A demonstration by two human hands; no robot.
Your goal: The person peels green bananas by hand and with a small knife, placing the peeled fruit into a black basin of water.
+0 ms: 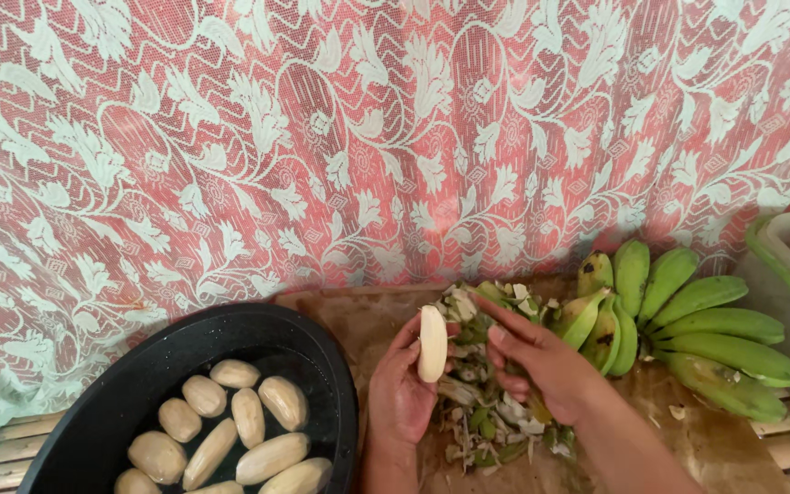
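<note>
Black basin point(121, 402) of peeled bananas point(249, 416); left grip point(401, 384) grasping one point(432, 343), right point(532, 357) loose.

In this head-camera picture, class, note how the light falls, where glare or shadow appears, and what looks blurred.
Head view: soft, even light; faint sheen on the black basin rim; shadow deepens inside it; the peeled banana in the left hand is sharp; the right hand slightly soft; frame edges bend a little.
</note>
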